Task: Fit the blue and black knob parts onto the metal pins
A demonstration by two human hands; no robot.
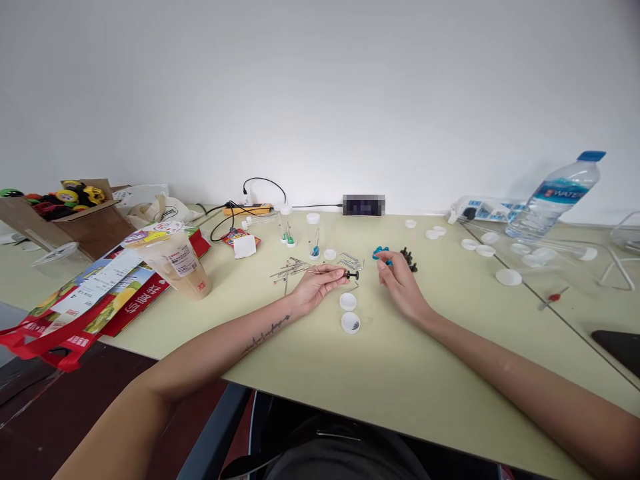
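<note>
My left hand (318, 288) is closed, thumb and forefinger pinching a small black spool-shaped part (353, 275) that juts out to the right. My right hand (401, 285) has its bent fingers at a small pile of blue parts (381, 253); whether a piece is between the fingertips is too small to make out. Just behind that hand lies a cluster of black parts (409, 258). In front of my left fingertips sit two white caps (349, 302), the nearer one with tiny dark bits inside. Thin metal pins (290, 268) and bent wires (351, 261) lie beyond my left hand.
Clear tubes (313, 233) with green or blue pieces stand at the back. A drink cup (183, 267) and red bag (107, 300) are on the left, beside a cardboard box (95, 217). Loose white caps (509, 277), a water bottle (555, 197) and a power strip (487, 209) occupy the right.
</note>
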